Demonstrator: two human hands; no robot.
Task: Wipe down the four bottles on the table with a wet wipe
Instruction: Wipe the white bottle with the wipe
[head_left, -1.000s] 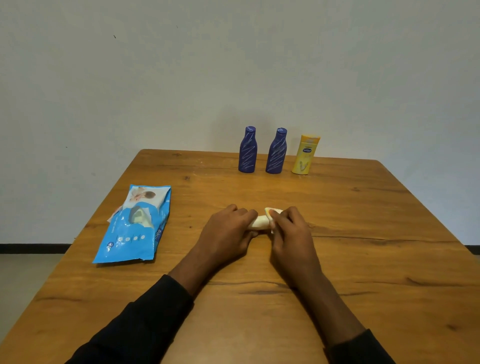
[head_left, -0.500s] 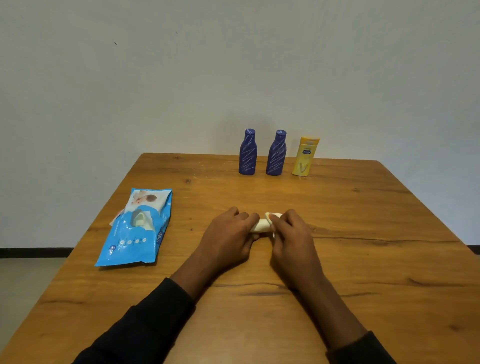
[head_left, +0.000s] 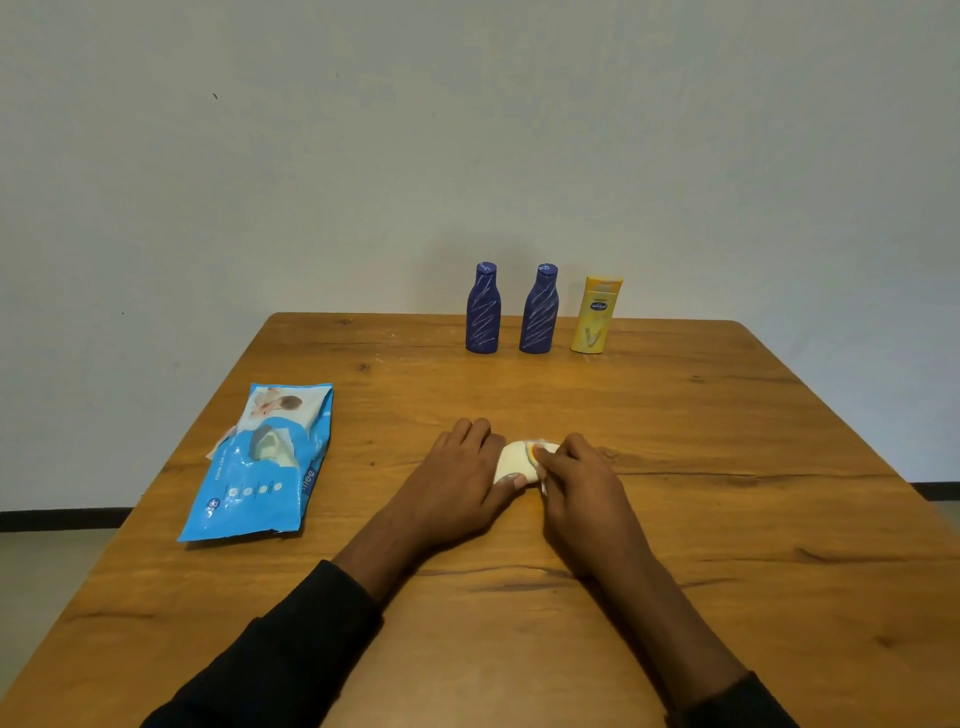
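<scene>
A pale yellow bottle (head_left: 514, 461) lies on its side at the middle of the wooden table (head_left: 727, 519). My left hand (head_left: 457, 483) grips its left part. My right hand (head_left: 576, 478) presses a white wet wipe (head_left: 543, 470) against its right end; most of the wipe is hidden under the fingers. At the far edge stand two dark blue bottles (head_left: 483, 309) (head_left: 540, 310) and a yellow bottle (head_left: 596, 315), all upright in a row.
A blue pack of wet wipes (head_left: 260, 467) lies flat at the table's left side, its flap lifted. A plain wall rises right behind the far edge. The floor shows beyond the left and right edges.
The view has tilted slightly, so everything sits lower in the frame. My hands stay on the lying bottle, with the right fingers shifted a little over its end.
</scene>
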